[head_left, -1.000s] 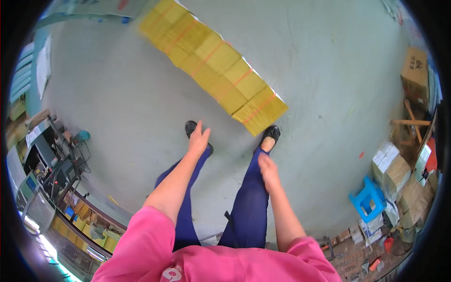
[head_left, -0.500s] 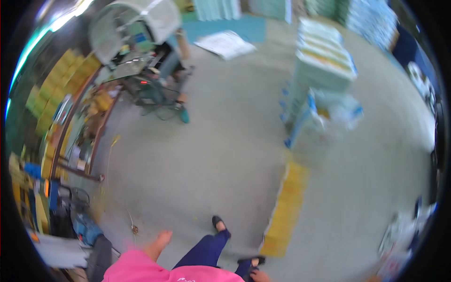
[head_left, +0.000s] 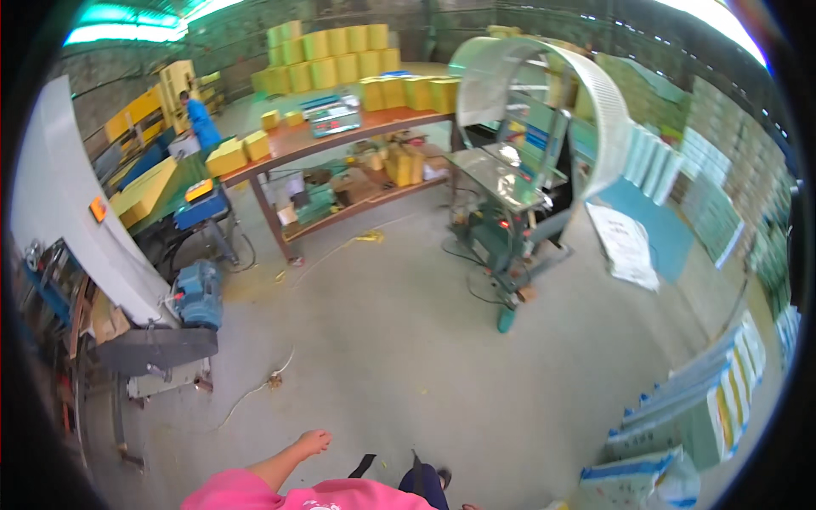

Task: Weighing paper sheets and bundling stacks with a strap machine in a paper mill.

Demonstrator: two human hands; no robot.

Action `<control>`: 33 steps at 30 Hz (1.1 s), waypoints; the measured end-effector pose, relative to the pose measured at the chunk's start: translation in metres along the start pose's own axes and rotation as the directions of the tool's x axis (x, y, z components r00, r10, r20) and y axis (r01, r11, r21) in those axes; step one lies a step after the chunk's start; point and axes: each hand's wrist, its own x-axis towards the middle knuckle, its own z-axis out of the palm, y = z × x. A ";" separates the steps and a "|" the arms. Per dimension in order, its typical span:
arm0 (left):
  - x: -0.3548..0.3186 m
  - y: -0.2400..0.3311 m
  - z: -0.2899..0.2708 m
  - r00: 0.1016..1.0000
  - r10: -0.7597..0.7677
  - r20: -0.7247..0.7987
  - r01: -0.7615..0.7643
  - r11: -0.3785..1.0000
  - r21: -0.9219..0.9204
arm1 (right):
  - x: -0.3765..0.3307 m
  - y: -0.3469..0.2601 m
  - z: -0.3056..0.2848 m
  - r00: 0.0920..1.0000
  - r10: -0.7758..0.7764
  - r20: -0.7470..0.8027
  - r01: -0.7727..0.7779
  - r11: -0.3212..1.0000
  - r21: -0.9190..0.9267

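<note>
My left hand (head_left: 312,442) hangs low at the bottom of the view, fingers loosely apart, holding nothing, over the bare concrete floor (head_left: 408,357). Its forearm comes out of a pink sleeve (head_left: 255,491). My right hand is out of sight. A dark shoe (head_left: 442,478) of mine shows beside the pink top at the lower edge.
A long wooden table (head_left: 340,136) with yellow boxes and a scale stands at the back. A strapping machine with a white arch (head_left: 527,170) is to its right. A blue motor (head_left: 200,293) and machinery sit left. Stacked bundles (head_left: 688,416) lie right. A person in blue (head_left: 202,119) works far off.
My view has swung up from my feet and the floor to the workshop ahead. My right hand has left the picture; my left hand stays low at the edge.
</note>
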 end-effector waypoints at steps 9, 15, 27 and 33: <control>0.071 0.026 -0.098 0.966 -0.221 -0.132 0.241 0.958 0.159 | 0.178 -0.139 -0.157 0.995 -0.057 0.086 0.080 0.953 -0.291; 0.089 0.120 -0.066 0.886 -0.439 -0.146 0.270 0.747 -0.607 | 0.298 -0.215 -0.297 0.999 -0.040 0.034 0.050 0.925 -0.377; 0.371 0.320 -0.309 0.953 0.276 -0.127 -0.110 0.703 0.702 | 0.552 -0.477 -0.404 0.981 -0.174 0.085 0.185 0.973 -0.136; 0.491 0.655 -0.500 0.854 0.259 -0.451 -0.344 0.932 -0.117 | 0.596 -0.576 -0.397 0.967 -0.178 0.182 0.251 0.783 -0.569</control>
